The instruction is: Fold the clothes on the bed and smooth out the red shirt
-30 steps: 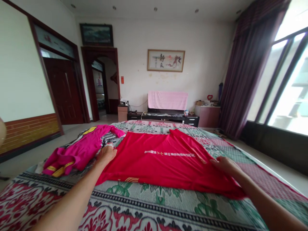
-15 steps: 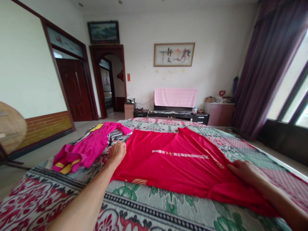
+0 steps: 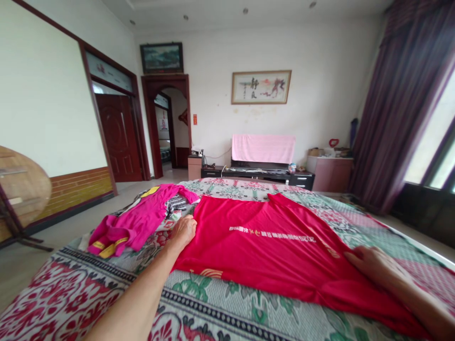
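Observation:
A red T-shirt point(image 3: 263, 246) with white and yellow lettering lies spread flat on the patterned bedspread point(image 3: 227, 303). My left hand point(image 3: 184, 230) rests on the shirt's left edge with its fingers curled down onto the cloth. My right hand point(image 3: 373, 266) lies flat on the shirt's right side, fingers stretched out and pressing the fabric. Neither hand lifts anything.
A pink garment with yellow trim point(image 3: 138, 220) lies bunched on the bed's left, over a striped item point(image 3: 176, 202). A round wooden table point(image 3: 21, 187) stands at the far left. A low TV stand with a pink cloth point(image 3: 263, 149) and dark curtains point(image 3: 398, 113) stand beyond.
The view has swung to the left, bringing the round table into sight. My right hand has slid outward along the shirt's right side; my left hand stays at the left edge.

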`<state>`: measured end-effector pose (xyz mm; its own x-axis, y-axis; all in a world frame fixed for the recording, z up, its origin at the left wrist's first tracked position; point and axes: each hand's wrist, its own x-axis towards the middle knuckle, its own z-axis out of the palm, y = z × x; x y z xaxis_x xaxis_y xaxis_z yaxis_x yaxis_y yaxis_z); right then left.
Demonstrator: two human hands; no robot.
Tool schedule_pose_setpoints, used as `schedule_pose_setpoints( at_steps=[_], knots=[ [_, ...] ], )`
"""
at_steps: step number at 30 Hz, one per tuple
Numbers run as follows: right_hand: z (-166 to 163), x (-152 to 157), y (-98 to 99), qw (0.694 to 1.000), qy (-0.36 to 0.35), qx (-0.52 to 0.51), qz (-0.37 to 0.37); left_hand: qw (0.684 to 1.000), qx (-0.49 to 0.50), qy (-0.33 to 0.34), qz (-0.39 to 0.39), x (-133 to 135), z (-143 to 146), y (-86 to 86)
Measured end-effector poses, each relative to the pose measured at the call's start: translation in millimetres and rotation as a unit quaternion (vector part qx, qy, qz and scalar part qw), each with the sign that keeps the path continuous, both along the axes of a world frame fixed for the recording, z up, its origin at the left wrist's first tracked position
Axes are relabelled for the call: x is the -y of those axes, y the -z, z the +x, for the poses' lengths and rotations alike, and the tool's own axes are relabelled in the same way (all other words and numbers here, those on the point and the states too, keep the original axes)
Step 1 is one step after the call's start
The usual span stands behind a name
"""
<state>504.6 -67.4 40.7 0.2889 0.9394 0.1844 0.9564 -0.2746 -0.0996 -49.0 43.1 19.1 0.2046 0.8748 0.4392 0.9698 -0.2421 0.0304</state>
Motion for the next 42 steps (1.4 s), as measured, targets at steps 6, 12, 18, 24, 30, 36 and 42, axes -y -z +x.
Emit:
schedule_pose_setpoints(
  at_steps=[6,12,18,24,30,36,42],
  knots=[
    [-4,1,-2.4,1.0,0.008,-0.001,-0.005,0.999,0.007,0.032,0.035,-5,0,12.7],
    [0,-2,-0.2,1.0,0.006,-0.007,0.001,0.999,0.013,0.019,-0.029,0,2,3.6],
    [-4,0,-2.5,1.0,0.012,-0.008,-0.009,0.998,0.011,-0.006,-0.061,6,8,-8.1],
    [1,-1,0.6,1.0,0.004,-0.007,-0.02,0.988,0.078,-0.119,-0.066,-3,18,-18.6],
    [0,-1,1.0,1.0,0.016,-0.004,-0.01,0.976,0.134,-0.158,-0.062,-20,20,-27.7],
    [13,-8,11.0,1.0,0.007,-0.002,0.004,0.96,0.158,-0.207,-0.106,-34,21,-26.7],
    [6,-3,12.8,0.999,0.029,0.006,0.017,0.937,0.194,-0.258,-0.134,-45,19,-29.1]
  ],
)
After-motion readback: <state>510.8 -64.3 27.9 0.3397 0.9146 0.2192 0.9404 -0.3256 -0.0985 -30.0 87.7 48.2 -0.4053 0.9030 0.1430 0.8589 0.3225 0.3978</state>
